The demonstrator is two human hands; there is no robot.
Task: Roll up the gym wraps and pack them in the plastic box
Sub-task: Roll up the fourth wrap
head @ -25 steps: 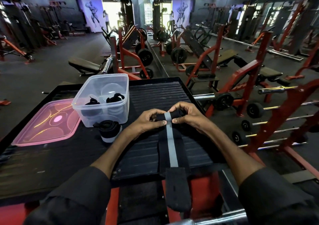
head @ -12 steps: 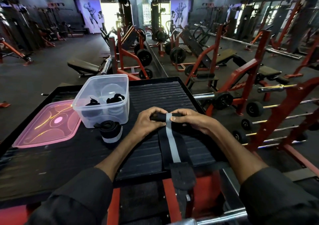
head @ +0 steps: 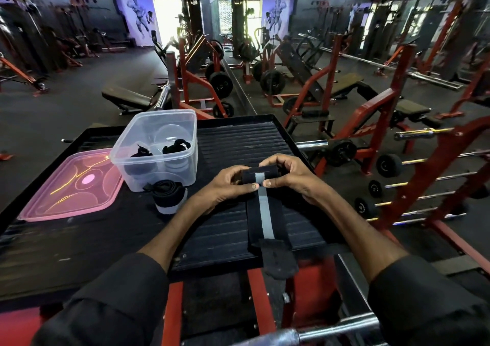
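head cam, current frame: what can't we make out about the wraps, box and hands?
- Wraps in the plastic box, head view: the cloudy wall hides their exact number.
- Half-rolled wrap: left hand and right hand cover both ends of the roll, so its tightness is unclear.
- Finished roll: whether it touches the box cannot be told.
- Wrap's tail: hangs past the platform edge, dark on dark.

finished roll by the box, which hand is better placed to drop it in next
Left. The finished roll stands just left of the left hand, against the plastic box. The right hand would have to cross over.
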